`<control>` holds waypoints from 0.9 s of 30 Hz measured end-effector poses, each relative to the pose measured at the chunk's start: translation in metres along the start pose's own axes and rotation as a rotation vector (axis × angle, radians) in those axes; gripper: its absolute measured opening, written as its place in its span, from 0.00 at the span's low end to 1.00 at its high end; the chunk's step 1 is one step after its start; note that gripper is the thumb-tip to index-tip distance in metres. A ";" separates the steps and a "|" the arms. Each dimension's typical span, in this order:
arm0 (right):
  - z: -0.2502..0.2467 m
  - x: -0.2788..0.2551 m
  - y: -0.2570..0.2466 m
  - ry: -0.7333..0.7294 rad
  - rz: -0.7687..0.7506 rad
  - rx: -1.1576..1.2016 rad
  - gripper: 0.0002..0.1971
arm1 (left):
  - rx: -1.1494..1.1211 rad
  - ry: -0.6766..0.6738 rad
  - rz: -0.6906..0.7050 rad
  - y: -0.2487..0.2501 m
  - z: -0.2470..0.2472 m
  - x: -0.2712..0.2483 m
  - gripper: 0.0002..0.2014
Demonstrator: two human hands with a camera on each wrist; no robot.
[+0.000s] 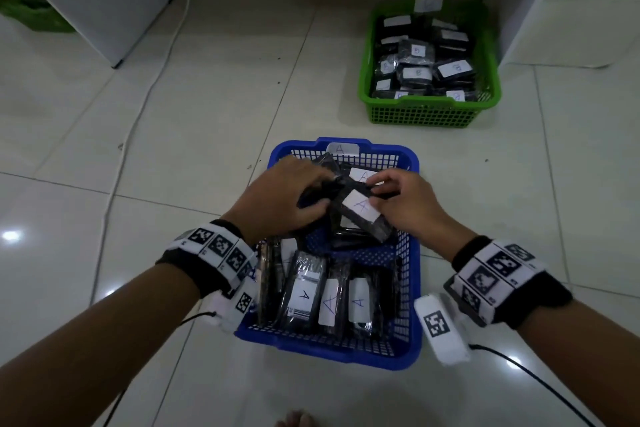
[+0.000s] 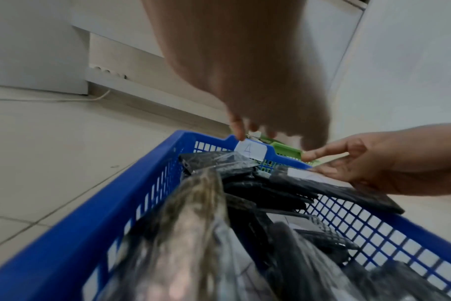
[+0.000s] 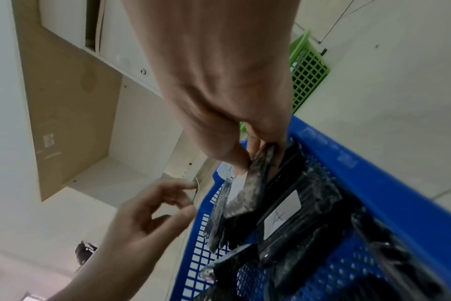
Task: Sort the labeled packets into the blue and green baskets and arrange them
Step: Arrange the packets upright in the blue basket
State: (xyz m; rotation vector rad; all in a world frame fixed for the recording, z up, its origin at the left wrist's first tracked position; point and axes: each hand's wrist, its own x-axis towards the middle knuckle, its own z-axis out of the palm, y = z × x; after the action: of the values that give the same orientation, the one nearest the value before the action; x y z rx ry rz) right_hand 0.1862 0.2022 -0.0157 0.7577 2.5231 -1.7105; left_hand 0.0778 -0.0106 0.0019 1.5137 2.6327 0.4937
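The packets [image 1: 360,215] are flat black rectangles in glossy clear wrap, each with a white paper label; those in the blue basket [image 1: 408,295] read "A", those in the green basket [image 1: 426,111], far right, read "B". Both baskets are plastic lattice with solid rims, on glossy white tile [image 1: 173,149]. Near packets stand in a row; far ones lie heaped. Above the heap, the right hand [image 1: 398,204] pinches a packet's edge. The left hand [image 1: 277,198] curls beside it; whether it grips anything I cannot tell.

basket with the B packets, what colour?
Green basket, clearest in the head view.
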 end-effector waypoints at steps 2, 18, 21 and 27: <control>-0.003 0.000 0.007 0.078 -0.072 -0.032 0.10 | 0.092 -0.105 -0.192 -0.012 0.008 0.007 0.33; 0.014 0.003 0.011 -0.360 -0.424 -0.866 0.25 | -0.170 0.028 -0.489 -0.021 0.001 0.011 0.06; 0.015 0.003 0.013 -0.391 -0.500 -1.038 0.29 | -0.317 0.066 -0.555 -0.019 -0.003 0.006 0.07; 0.028 -0.001 0.007 -0.507 -0.639 -1.325 0.42 | -0.408 0.119 -0.596 -0.017 -0.003 0.000 0.07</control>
State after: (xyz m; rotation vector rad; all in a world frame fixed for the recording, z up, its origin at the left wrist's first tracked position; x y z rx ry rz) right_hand 0.1824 0.1789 -0.0326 -0.5239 2.7459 0.1046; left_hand 0.0632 -0.0193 -0.0005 0.5660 2.6562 0.9884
